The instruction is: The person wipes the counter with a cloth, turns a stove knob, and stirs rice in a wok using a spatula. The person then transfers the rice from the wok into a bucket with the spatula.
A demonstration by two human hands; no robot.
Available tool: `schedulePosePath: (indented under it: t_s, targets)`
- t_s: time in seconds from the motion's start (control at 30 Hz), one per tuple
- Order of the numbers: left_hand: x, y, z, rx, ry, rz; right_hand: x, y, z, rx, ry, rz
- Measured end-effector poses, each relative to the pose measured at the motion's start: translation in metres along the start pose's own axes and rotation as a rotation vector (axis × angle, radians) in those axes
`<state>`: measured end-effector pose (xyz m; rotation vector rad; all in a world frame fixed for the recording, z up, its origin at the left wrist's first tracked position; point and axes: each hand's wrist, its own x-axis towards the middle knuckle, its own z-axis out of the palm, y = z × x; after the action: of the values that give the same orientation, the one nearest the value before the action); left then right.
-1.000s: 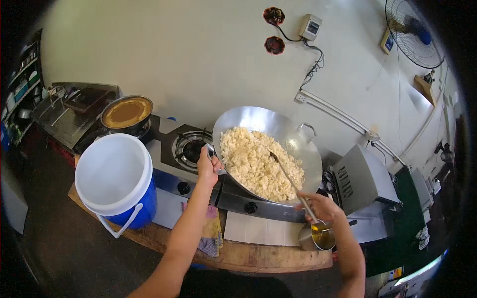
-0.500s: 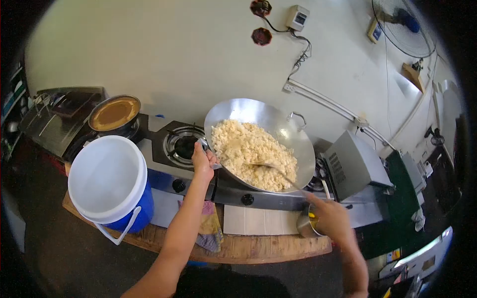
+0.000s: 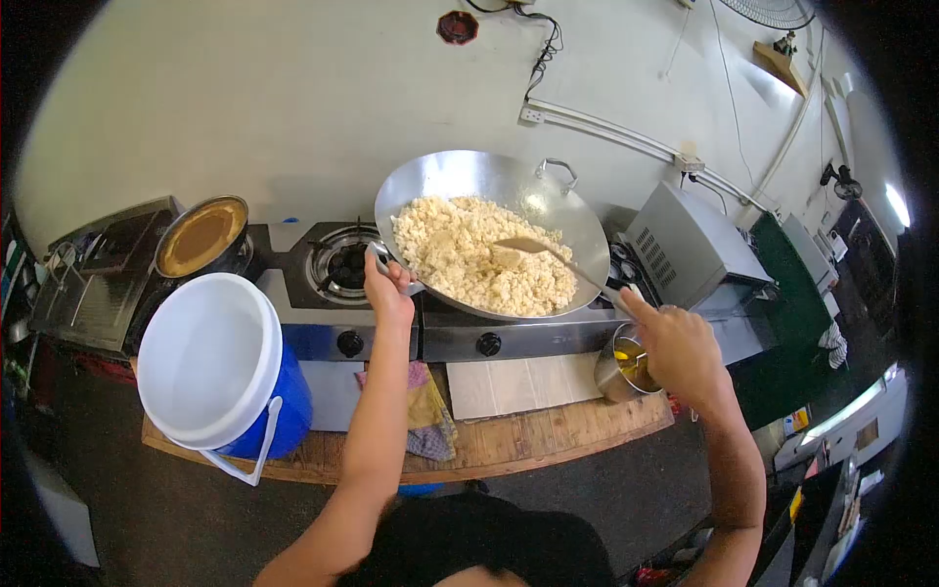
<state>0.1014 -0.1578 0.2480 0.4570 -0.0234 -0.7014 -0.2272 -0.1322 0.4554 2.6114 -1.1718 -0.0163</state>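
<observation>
My left hand (image 3: 391, 288) is closed around the near left handle of a large metal wok (image 3: 437, 176). Pale, rice-like food (image 3: 479, 256) fills much of the wok. In my right hand (image 3: 677, 354) is the handle of a long metal spatula (image 3: 577, 269), whose head rests over the top of the food near its middle. Below the wok's right side, next to my right hand, stands a metal pot (image 3: 616, 379) with yellowish liquid and a utensil in it.
A white-lined blue bucket (image 3: 289, 406) stands at the left. Behind it is a pan of brown contents (image 3: 203, 238). A bare burner (image 3: 342, 264) lies left of the wok. A cloth (image 3: 427, 411) hangs over the wooden edge (image 3: 518, 440). A grey metal box (image 3: 690, 249) stands right.
The spatula has risen from within the food to its surface, its head now turned flat. My left hand keeps its hold on the wok handle. The view has shifted downward.
</observation>
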Motion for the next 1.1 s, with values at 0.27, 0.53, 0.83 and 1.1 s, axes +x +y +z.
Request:
schedulePosePath:
  t_s: [0.27,0.53,0.83,1.1]
  targets:
    - [-0.003,-0.002,-0.009,0.022,-0.099,0.0,0.086,-0.046,0.084,-0.071,0.054,-0.077]
    - [-0.002,0.006,-0.001,0.057,-0.122,-0.121,0.124,-0.084,0.113,-0.004,0.054,-0.04]
    - [0.002,0.009,-0.006,0.041,-0.169,-0.223,0.137,-0.063,0.126,0.073,-0.039,0.045]
    - [-0.002,0.011,-0.003,0.026,-0.08,-0.185,0.11,0.066,0.096,0.893,-0.446,0.342]
